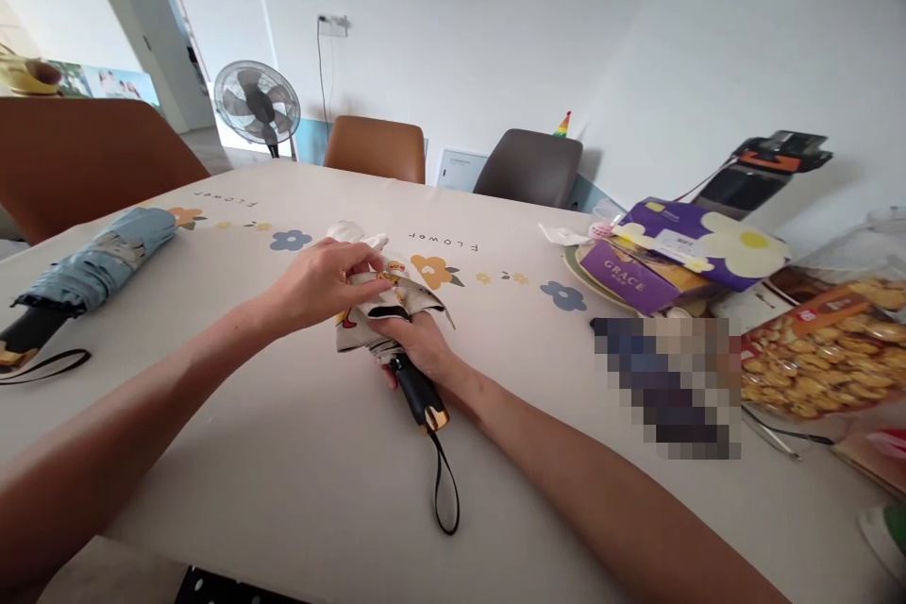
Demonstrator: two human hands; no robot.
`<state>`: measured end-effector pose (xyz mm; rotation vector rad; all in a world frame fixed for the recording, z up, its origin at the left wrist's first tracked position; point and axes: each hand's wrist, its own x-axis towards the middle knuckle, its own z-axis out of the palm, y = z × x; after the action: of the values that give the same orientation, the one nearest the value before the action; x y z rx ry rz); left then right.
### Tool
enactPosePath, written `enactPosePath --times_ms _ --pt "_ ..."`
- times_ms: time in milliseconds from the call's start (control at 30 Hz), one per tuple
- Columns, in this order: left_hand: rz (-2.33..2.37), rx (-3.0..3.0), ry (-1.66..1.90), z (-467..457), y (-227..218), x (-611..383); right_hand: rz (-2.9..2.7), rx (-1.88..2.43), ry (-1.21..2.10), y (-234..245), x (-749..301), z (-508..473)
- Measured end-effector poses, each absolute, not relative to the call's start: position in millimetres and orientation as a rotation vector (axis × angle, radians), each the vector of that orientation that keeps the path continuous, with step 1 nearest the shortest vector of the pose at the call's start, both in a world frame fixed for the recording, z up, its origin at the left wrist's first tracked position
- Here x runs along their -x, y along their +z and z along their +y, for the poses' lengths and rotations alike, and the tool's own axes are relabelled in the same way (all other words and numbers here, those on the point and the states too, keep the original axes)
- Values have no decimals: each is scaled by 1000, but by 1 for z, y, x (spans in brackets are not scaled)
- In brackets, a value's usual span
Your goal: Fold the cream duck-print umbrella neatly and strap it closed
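1. Head view: two folded umbrellas are on the counter (283, 472), one white and patterned, one blue.
2. The white umbrella (358, 332) is at the middle, between the person's two hands, its single black handle (416, 392) and wrist loop (445, 491) towards the person.
3. The person's left hand (329, 278) pinches the loose fabric near the top; the right hand (426, 347) is wrapped around the lower folds, just above the handle.
4. The blue umbrella (117, 250) lies untouched at the person's left, with its own black handle and loop.
5. Three chairs stand around the counter: two brown, one dark grey (530, 168). One fan (257, 104) stands behind.
6. Containers are at the right. Purple packaging (615, 276) printed "GRACE" rests over a plate (575, 262); whether it is one box or two cannot be told.
7. One clear bag (828, 349) holds many golden-brown pieces, too numerous to count.
8. One pixelated patch beside the bag hides what lies there.
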<state>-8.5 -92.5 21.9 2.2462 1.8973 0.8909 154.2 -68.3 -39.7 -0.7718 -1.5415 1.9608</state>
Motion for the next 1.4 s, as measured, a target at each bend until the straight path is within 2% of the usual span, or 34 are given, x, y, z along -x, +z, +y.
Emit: enactPosePath --times_ms 167,433,733,867,1033,1133,1267,1400 --pt "1809 -2368 806 -88 10 14 -1462 697 1981 -39 -153 -68" --pt "1730 -2238 730 -89 14 20 -1414 625 2117 -26 -159 -70" --pt "1745 -2259 555 -90 14 25 -1419 761 2037 -36 -152 -68" --pt "1708 -2089 686 -92 23 31 -1492 809 1995 -42 -153 -67" --pt "1892 -1672 1180 -89 37 43 -1586 1021 1908 -46 -152 -71" --pt "1964 -1574 1273 -84 37 41 -1625 1098 1842 -44 -151 -74" --pt "2033 -1788 1125 -75 32 25 -1668 1033 1772 -42 -150 -75" --pt "2199 -2115 793 -60 32 12 -1696 1001 1708 -41 -148 -74"
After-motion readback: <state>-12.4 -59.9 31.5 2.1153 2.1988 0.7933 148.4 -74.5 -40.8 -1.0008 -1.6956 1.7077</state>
